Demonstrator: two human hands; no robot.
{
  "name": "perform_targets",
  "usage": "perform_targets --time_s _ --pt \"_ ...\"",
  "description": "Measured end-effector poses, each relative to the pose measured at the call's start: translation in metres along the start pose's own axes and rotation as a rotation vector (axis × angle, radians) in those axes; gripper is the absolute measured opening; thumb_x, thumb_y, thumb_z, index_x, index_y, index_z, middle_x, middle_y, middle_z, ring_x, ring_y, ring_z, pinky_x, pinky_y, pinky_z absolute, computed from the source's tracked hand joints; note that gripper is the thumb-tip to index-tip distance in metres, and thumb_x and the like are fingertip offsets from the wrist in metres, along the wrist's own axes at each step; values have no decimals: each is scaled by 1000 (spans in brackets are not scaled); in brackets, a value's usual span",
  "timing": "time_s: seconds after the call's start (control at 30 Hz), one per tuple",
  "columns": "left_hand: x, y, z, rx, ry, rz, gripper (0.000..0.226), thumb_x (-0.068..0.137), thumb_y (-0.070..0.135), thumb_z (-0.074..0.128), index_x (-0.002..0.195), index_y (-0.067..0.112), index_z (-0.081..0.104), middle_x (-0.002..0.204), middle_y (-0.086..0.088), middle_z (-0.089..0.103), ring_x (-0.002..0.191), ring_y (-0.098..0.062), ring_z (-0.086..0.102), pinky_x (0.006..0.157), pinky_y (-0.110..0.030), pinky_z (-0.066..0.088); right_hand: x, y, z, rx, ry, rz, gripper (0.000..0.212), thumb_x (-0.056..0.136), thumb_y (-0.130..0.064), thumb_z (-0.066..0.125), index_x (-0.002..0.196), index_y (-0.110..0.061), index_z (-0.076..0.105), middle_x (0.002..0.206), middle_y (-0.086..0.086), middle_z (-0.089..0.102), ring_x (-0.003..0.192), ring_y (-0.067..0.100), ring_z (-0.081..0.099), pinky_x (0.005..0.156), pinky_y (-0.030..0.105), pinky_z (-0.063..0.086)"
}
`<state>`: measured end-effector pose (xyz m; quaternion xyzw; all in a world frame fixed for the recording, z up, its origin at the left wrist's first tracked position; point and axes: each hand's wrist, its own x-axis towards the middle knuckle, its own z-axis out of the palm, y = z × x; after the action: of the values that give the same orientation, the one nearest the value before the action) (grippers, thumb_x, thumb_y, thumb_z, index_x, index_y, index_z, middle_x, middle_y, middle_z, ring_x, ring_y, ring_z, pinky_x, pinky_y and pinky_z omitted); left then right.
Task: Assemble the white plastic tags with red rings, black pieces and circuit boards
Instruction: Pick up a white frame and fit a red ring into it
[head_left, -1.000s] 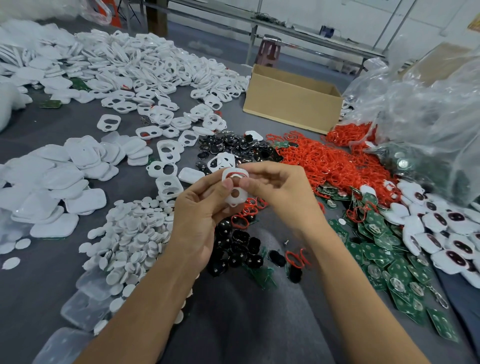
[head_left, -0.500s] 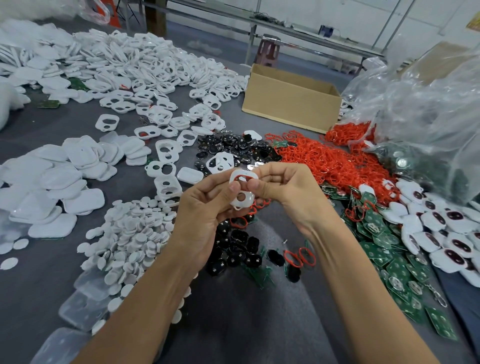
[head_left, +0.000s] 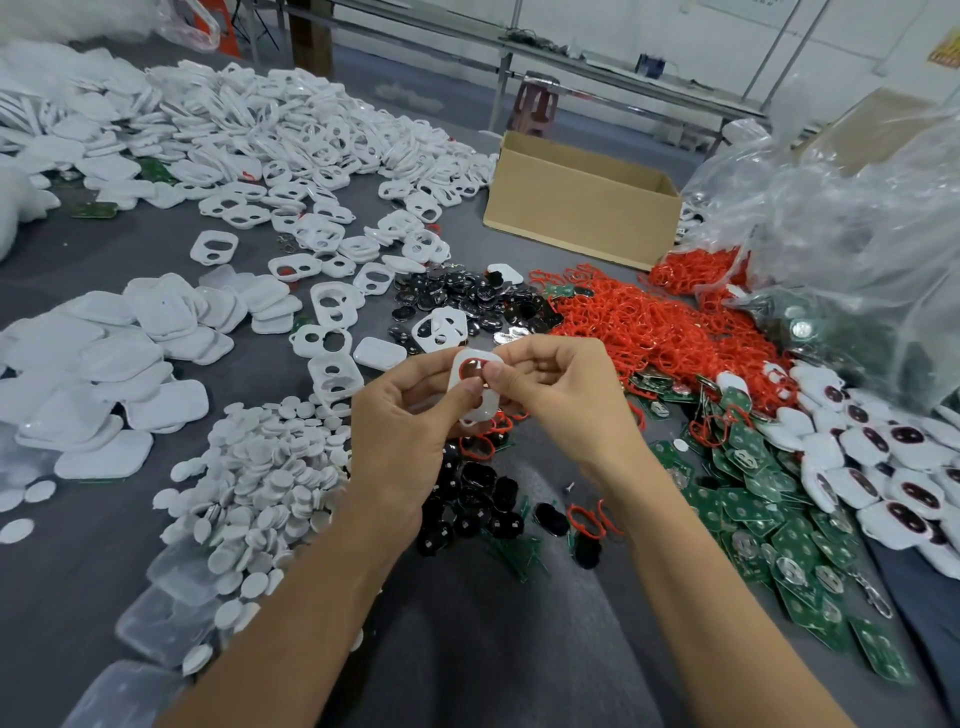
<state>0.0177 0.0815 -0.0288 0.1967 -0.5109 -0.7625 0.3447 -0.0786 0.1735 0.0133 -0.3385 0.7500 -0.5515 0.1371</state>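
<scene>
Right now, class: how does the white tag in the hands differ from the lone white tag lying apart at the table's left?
The held tag carries a red ring in its upper opening; the lone tag has bare openings. The left hand and right hand pinch the held tag above the table; the lone tag lies flat on it, untouched. Both are white, rounded frames.

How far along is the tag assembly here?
Done: a heap of filled tags lies at the right. In hand: left hand and right hand pinch one white tag, a red ring at its upper opening. To do: big piles of empty tags, loose rings, black pieces and circuit boards.
</scene>
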Motion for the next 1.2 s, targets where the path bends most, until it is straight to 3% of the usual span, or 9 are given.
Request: perform_targets --time_s 0.17,0.27,0.37,0.6,0.73,0.87,0.93,1.1,1.2 --pt "1 2 0 -24 6 -18 20 80 4 72 99 11 73 87 -9 76 72 -21 70 67 -37 62 -1 -3 4 -6 58 -15 7 83 -10 74 88 -5 74 72 11 71 63 23 63 70 41 56" --pt "0 2 0 -86 24 -35 23 74 24 72 94 13 74 84 -7 76 72 -19 70 66 -31 62 -3 -5 3 -28 20 -50 8 84 -10 73 89 -4 73 78 18 71 73 37 65 73 46 55" --pt "1 1 0 -66 46 -17 16 77 24 71 90 14 74 80 -6 76 69 -17 71 59 -25 58 -5 -7 3 -60 -20 -84 8 83 -6 73 89 -2 72 80 26 66 68 29 57 69 47 52" --pt "3 -3 -2 39 84 80 8 88 15 68 84 21 72 72 2 74 66 -8 67 53 -23 55 -6 -7 7 3 -50 -60 7 84 -6 71 86 1 70 75 32 62 64 24 51 62 46 49" --pt "1 -2 2 -17 14 16 20 82 31 68 94 15 73 82 -1 75 75 -15 69 61 -26 58 -2 -2 5 181 -60 42 8 89 -1 63 93 6 66 69 13 64 57 18 56 55 23 49" --pt "2 -3 0 -6 11 28 13 83 11 72 95 16 72 84 -2 77 76 -14 72 61 -25 58 -1 0 3 292 -172 104 11 93 -5 56 90 1 64 75 17 64 59 17 58 58 21 50" --pt "2 -3 0 -40 14 21 16 79 17 73 95 17 72 85 -2 76 75 -15 72 58 -24 57 -1 1 2 363 -224 142 12 94 -5 52 89 0 62 75 15 64 59 15 59 59 20 49" --pt "1 -2 1 9 -8 88 41 81 22 72 122 22 66 104 6 75 94 -8 71 76 -23 58 1 1 -3 388 -193 130 9 86 -14 60 86 -5 63 72 7 65 59 12 57 60 20 47" --pt "-1 -1 2 36 -112 89 45 83 10 73 125 21 63 108 14 74 102 -1 68 84 -14 52 0 -1 -1 326 -100 52 8 85 -12 66 85 -5 66 73 6 66 64 13 58 63 20 48"
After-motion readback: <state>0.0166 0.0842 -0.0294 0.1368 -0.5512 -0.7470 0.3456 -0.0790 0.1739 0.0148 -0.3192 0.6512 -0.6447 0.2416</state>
